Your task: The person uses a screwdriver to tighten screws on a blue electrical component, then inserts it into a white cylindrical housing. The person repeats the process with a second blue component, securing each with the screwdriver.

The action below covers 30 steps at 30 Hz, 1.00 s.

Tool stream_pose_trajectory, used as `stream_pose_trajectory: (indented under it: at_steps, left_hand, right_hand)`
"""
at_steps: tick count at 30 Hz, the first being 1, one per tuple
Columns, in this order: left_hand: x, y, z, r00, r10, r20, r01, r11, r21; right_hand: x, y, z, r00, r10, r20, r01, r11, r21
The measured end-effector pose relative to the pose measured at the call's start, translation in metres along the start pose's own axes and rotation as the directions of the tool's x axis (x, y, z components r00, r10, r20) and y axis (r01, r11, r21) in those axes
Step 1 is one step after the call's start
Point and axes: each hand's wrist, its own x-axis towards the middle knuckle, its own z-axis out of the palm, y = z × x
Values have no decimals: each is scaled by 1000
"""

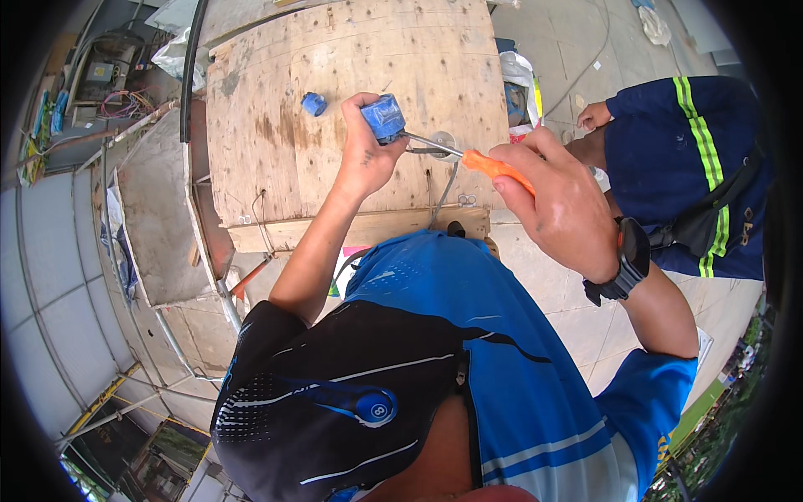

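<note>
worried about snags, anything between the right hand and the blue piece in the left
Nothing visible but the screwdriver spans the gap from the right hand to the blue piece in the left hand. A grey cable lies close by its shaft; whether they touch can't be told.

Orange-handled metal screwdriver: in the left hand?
No, the right hand grips its orange handle; the left hand holds a blue boxy piece.
</note>
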Motion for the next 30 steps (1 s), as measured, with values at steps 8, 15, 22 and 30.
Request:
stream_pose_trajectory:
  at_steps: [8,15,22,30]
  left_hand:
    - [5,4,2,1000,-15,17,15,1000,-18]
    - [6,1,2,1000,9,27,-10,999,32]
    - [8,-14,6,991,136,-1,-133,973,188]
    - [1,-28,16,993,104,-54,-96,986,139]
  right_hand:
    - [12,-21,-13,928,-319,193,364,663,-655]
    - [20,-9,-12,803,-503,319,565,476,-673]
    - [7,14,12,997,-49,53,52,997,-52]
    - [17,17,0,623,525,580,-781,368,505]
